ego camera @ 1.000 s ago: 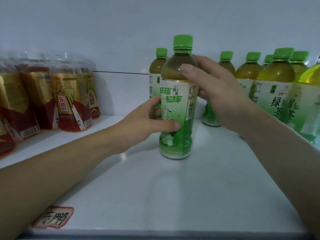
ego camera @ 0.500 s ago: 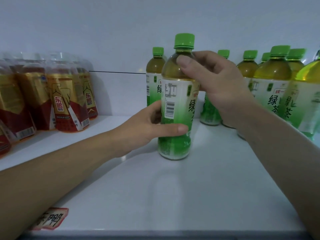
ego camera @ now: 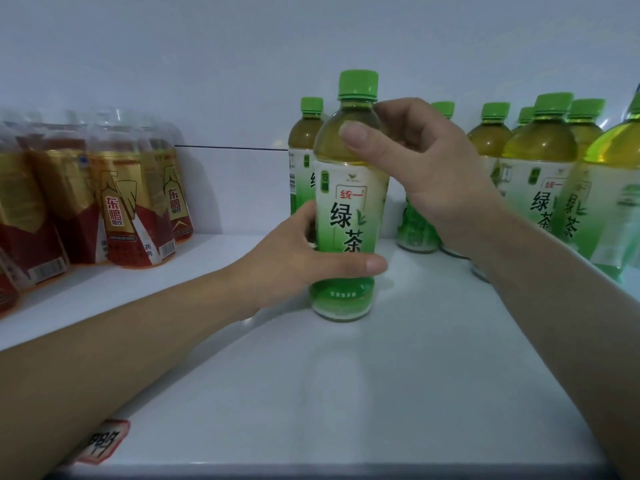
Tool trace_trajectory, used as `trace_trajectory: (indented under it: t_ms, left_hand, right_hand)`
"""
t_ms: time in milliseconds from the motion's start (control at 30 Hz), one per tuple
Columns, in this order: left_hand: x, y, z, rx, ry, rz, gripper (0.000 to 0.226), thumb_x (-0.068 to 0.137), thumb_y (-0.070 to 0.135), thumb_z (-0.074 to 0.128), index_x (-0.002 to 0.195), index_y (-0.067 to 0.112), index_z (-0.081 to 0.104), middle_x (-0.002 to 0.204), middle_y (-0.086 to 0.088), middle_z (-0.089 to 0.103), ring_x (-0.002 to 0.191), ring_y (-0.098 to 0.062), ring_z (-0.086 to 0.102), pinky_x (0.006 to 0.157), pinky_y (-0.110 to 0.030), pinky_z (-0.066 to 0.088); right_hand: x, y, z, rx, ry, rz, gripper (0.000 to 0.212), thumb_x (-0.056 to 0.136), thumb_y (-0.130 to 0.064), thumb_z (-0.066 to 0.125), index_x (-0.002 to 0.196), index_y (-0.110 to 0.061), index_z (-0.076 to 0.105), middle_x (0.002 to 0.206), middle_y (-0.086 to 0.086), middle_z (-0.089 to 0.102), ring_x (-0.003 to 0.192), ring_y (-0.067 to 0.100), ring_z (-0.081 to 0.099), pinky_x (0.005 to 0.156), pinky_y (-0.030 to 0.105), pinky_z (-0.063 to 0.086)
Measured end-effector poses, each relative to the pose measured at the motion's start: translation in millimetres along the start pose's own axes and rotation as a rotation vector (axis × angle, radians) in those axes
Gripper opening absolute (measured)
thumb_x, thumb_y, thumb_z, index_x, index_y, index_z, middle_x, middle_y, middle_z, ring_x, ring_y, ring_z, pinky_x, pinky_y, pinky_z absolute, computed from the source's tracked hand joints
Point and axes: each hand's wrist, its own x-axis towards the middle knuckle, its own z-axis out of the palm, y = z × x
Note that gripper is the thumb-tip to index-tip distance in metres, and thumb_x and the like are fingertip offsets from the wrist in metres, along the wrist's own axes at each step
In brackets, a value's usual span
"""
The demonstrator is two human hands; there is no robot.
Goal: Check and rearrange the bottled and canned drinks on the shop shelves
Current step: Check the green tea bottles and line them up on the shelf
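Bottle (ego camera: pixel 349 216) of amber tea upright on shelf (ego camera: pixel 381 393), left hand grip (ego camera: pixel 294 261) wrapped round its label, right hand grip (ego camera: pixel 426 168) pinching its shoulder, matching bottles (ego camera: pixel 540 174) at 3 o'clock

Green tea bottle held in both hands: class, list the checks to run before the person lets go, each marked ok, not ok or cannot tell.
1. The green tea bottle stands upright: ok.
2. Its label faces the front: ok.
3. The green cap is in place: ok.
4. The left hand grips the lower body: ok.
5. The right hand grips the shoulder: ok.
6. Date print legible: cannot tell.
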Motion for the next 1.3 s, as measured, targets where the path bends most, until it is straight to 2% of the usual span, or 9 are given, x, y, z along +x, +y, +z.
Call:
trace_trajectory:
  t_ms: [200,333,400,500,567,733,933,1067,1300]
  left_hand:
    - [-0.2,1.0,-7.7,-0.103,-0.048,0.017,0.071,0.068,0.015,0.087,0.132,0.02,0.055,0.12,0.004,0.072,0.113,-0.014,0.067,0.097,-0.032,0.053]
    - [-1.7,2.5,-1.6,0.028,-0.013,-0.003,0.079,0.057,0.044,0.087,0.129,0.033,0.057,0.119,0.015,0.07,0.111,-0.004,0.064,0.096,-0.029,0.051]
    - [-0.4,0.7,0.5,0.052,0.051,-0.008,0.084,0.055,0.04,0.096,0.127,0.031,0.055,0.114,0.013,0.071,0.106,-0.004,0.067,0.09,-0.026,0.055]
    - [1.1,-0.5,-6.7,-0.099,0.006,-0.006,0.073,0.063,0.014,0.091,0.127,0.018,0.055,0.113,0.001,0.074,0.105,-0.014,0.07,0.089,-0.028,0.057]
    - [0.5,-1.2,-11.2,-0.154,-0.056,0.017,0.063,0.069,0.007,0.08,0.127,0.014,0.057,0.115,-0.002,0.074,0.108,-0.016,0.069,0.089,-0.026,0.056]
    - [-0.3,-0.7,-1.5,-0.022,-0.036,0.025,0.075,0.062,0.036,0.09,0.129,0.026,0.058,0.12,0.01,0.071,0.113,-0.008,0.066,0.098,-0.032,0.053]
    - [-1.0,0.1,-10.1,-0.172,-0.101,0.05,0.052,0.074,0.01,0.08,0.123,0.013,0.061,0.115,-0.002,0.074,0.107,-0.015,0.07,0.085,-0.021,0.055]
    - [-1.2,-1.4,-10.0,-0.134,-0.118,0.069,0.048,0.075,0.019,0.072,0.122,0.021,0.062,0.119,0.002,0.072,0.112,-0.013,0.067,0.089,-0.021,0.054]
    - [1.3,-2.8,-10.6,-0.055,-0.018,0.135,0.048,0.065,0.025,0.089,0.109,0.021,0.071,0.109,0.004,0.076,0.105,-0.014,0.07,0.09,-0.026,0.057]
  right_hand:
    - [-1.2,-0.7,-2.8,-0.033,-0.098,0.035,0.032,0.092,-0.038,0.069,0.122,-0.024,0.067,0.108,-0.012,0.075,0.101,0.001,0.07,0.091,0.024,0.056]
    - [-0.8,-2.4,-1.1,-0.152,0.002,-0.019,0.055,0.068,-0.06,0.076,0.111,-0.029,0.062,0.097,-0.016,0.072,0.081,-0.012,0.064,0.072,0.01,0.05]
    - [-1.7,-3.6,0.3,-0.209,0.016,-0.03,0.063,0.06,-0.07,0.069,0.11,-0.033,0.057,0.094,-0.021,0.068,0.077,-0.015,0.061,0.067,0.007,0.046]
    - [-1.9,-3.3,2.1,-0.179,-0.07,0.026,0.045,0.081,-0.064,0.065,0.116,-0.036,0.059,0.102,-0.022,0.07,0.091,-0.011,0.064,0.078,0.011,0.049]
    - [-0.6,0.0,1.4,-0.203,-0.089,0.012,0.042,0.09,-0.053,0.068,0.126,-0.032,0.061,0.111,-0.017,0.071,0.1,-0.004,0.066,0.09,0.022,0.053]
    - [-0.5,-2.2,0.7,-0.245,-0.002,-0.032,0.07,0.06,-0.07,0.072,0.117,-0.031,0.058,0.104,-0.018,0.069,0.085,-0.011,0.063,0.072,0.008,0.048]
    - [-0.5,-2.0,0.0,-0.233,-0.014,0.037,0.059,0.075,-0.075,0.053,0.117,-0.034,0.062,0.103,-0.022,0.068,0.091,-0.012,0.063,0.079,0.01,0.048]
    - [-1.5,-1.8,1.1,-0.232,-0.034,0.038,0.042,0.084,-0.07,0.054,0.104,-0.035,0.065,0.094,-0.018,0.071,0.085,-0.008,0.065,0.071,0.005,0.048]
    - [-3.1,-1.9,-2.0,-0.216,-0.094,0.008,0.059,0.067,-0.074,0.056,0.112,-0.036,0.062,0.102,-0.016,0.072,0.092,-0.004,0.066,0.074,0.009,0.051]
